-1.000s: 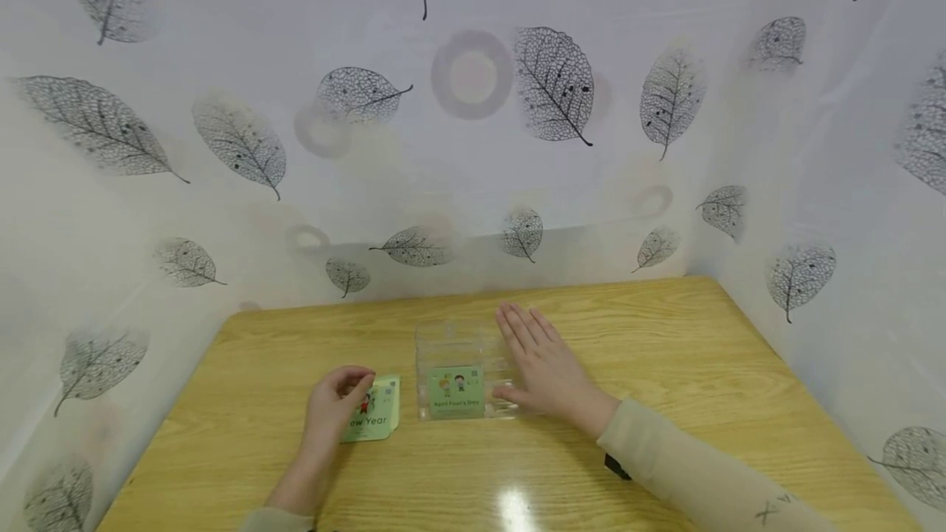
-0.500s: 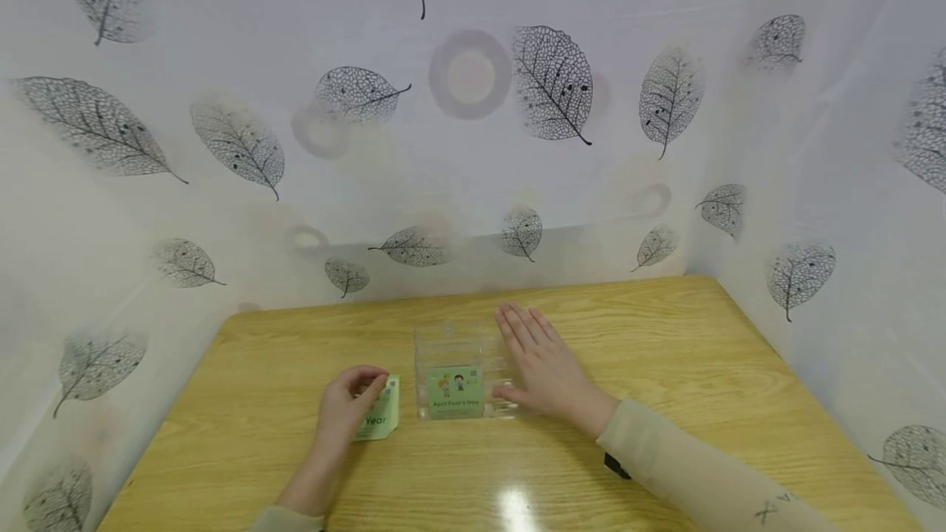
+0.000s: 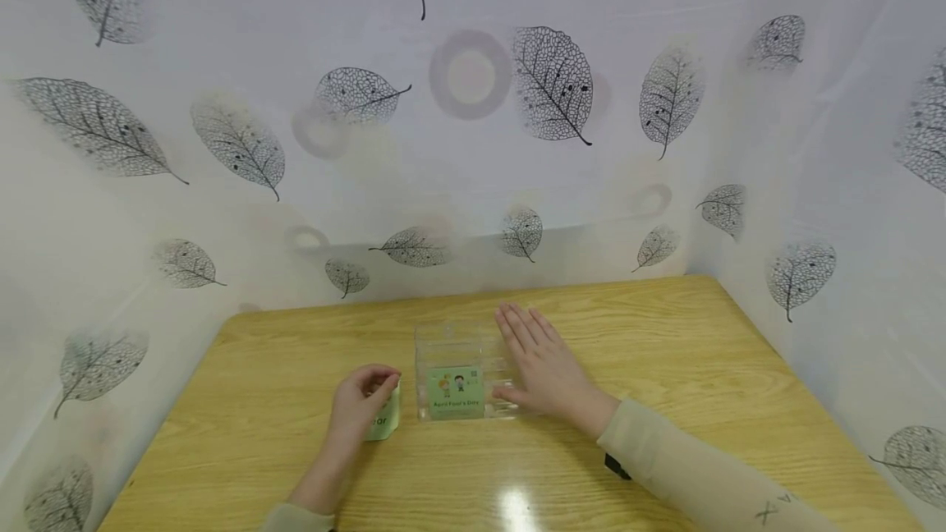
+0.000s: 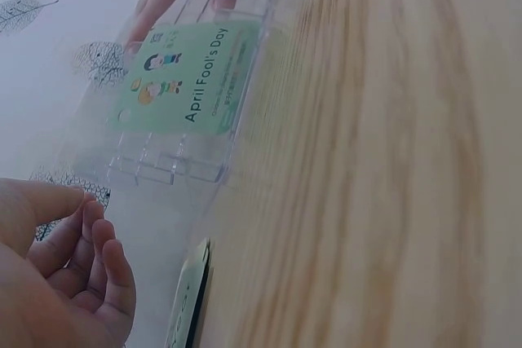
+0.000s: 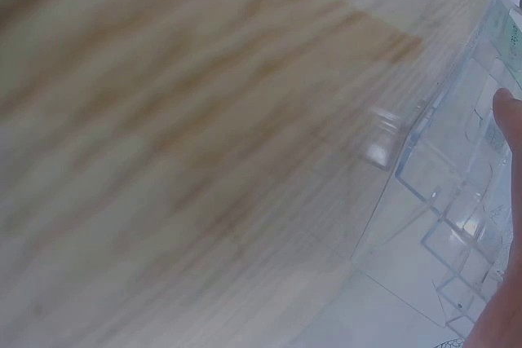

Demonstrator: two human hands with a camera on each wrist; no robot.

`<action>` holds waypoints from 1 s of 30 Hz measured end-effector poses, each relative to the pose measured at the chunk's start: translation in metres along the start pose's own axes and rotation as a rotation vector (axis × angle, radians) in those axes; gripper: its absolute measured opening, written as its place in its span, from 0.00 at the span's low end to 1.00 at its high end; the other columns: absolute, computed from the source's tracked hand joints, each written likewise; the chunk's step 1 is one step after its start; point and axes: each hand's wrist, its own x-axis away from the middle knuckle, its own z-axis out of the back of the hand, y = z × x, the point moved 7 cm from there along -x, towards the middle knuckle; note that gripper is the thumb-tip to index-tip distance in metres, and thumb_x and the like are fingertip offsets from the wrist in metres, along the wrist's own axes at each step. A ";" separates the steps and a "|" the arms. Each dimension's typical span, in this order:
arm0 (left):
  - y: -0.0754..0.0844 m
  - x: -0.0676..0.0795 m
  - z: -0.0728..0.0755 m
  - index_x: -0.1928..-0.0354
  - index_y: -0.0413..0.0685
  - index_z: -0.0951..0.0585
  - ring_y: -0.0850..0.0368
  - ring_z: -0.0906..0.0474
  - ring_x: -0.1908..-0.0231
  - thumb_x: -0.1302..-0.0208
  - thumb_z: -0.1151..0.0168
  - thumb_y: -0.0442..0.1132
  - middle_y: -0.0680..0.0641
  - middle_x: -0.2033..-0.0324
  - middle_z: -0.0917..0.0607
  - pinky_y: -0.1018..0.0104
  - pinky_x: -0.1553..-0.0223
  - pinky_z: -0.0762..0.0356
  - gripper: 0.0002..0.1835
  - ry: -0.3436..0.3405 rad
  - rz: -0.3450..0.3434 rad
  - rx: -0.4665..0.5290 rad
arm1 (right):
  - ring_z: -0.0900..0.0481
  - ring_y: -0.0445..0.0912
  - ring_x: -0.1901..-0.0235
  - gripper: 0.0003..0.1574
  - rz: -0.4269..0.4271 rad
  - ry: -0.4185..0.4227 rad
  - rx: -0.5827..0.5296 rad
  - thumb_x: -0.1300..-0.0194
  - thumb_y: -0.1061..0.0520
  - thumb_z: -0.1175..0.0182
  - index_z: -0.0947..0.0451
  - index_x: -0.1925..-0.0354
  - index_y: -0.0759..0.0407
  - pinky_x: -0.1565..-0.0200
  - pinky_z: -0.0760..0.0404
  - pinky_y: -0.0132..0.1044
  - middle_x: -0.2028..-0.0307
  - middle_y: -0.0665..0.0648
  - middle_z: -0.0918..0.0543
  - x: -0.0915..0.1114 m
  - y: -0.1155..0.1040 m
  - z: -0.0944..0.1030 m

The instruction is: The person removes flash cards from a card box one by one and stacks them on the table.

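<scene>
My left hand [image 3: 360, 409] hovers over a small stack of green cards [image 3: 382, 425], hiding much of the top one, where only "ear" reads. Its fingers are curled, thumb tip against the index finger; the left wrist view shows nothing between them. To the right, a clear plastic holder [image 3: 447, 335] with stepped compartments bears a green card [image 3: 456, 392] printed "April Fool's Day" and two cartoon children. Across the holder's right side lies my right hand [image 3: 550, 368], fingers straight and thumb spread toward the card. In the right wrist view its thumb [image 5: 507, 112] rests at the clear plastic.
Everything lies on a wood-grain table [image 3: 665, 368]. Behind it and at both sides hangs a white curtain [image 3: 473, 179] with dark leaf prints. A small black object [image 3: 617, 466] shows beneath the right sleeve.
My left hand has slid right across the card stack, from its left part toward its right edge, covering more of the lettering. My right hand, the holder and the cards stay in place.
</scene>
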 end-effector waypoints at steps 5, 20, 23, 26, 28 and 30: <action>0.003 0.001 -0.005 0.54 0.32 0.14 0.69 0.23 0.68 0.28 0.34 0.28 0.39 0.60 0.10 0.77 0.66 0.21 0.06 -0.006 -0.019 0.024 | 0.50 0.58 0.15 0.75 0.000 -0.003 0.005 0.34 0.16 0.46 0.56 0.16 0.65 0.16 0.50 0.54 0.15 0.65 0.49 0.000 0.000 0.000; 0.005 0.002 -0.017 0.54 0.33 0.14 0.68 0.22 0.68 0.28 0.33 0.30 0.40 0.61 0.10 0.76 0.66 0.20 0.06 -0.027 -0.019 0.023 | 0.50 0.58 0.15 0.74 -0.003 -0.022 -0.005 0.33 0.17 0.46 0.57 0.16 0.66 0.16 0.51 0.54 0.15 0.65 0.51 0.000 0.000 0.000; 0.005 0.002 -0.021 0.54 0.34 0.13 0.67 0.22 0.69 0.28 0.33 0.30 0.42 0.62 0.11 0.76 0.66 0.20 0.06 -0.028 -0.012 0.031 | 0.50 0.58 0.15 0.74 0.000 -0.020 -0.007 0.33 0.17 0.46 0.56 0.16 0.66 0.16 0.51 0.54 0.15 0.65 0.51 0.000 0.000 0.000; 0.006 0.002 -0.023 0.54 0.34 0.13 0.66 0.22 0.67 0.28 0.33 0.30 0.42 0.61 0.11 0.75 0.65 0.19 0.06 -0.041 -0.005 0.040 | 0.51 0.58 0.15 0.74 0.001 -0.021 -0.013 0.33 0.17 0.45 0.56 0.16 0.66 0.16 0.51 0.54 0.15 0.65 0.52 0.000 0.000 0.001; 0.006 0.003 -0.025 0.53 0.35 0.14 0.66 0.21 0.66 0.28 0.33 0.31 0.42 0.60 0.11 0.75 0.64 0.19 0.06 -0.053 -0.008 0.042 | 0.52 0.58 0.15 0.74 -0.002 -0.025 -0.016 0.33 0.17 0.45 0.57 0.16 0.66 0.16 0.52 0.54 0.15 0.64 0.53 0.000 0.000 0.000; 0.007 0.004 -0.026 0.52 0.35 0.14 0.65 0.21 0.65 0.27 0.33 0.31 0.41 0.58 0.11 0.76 0.62 0.19 0.07 -0.066 -0.013 0.052 | 0.50 0.58 0.15 0.74 0.000 -0.016 -0.009 0.33 0.17 0.45 0.56 0.16 0.66 0.16 0.51 0.54 0.15 0.65 0.51 0.000 0.000 0.000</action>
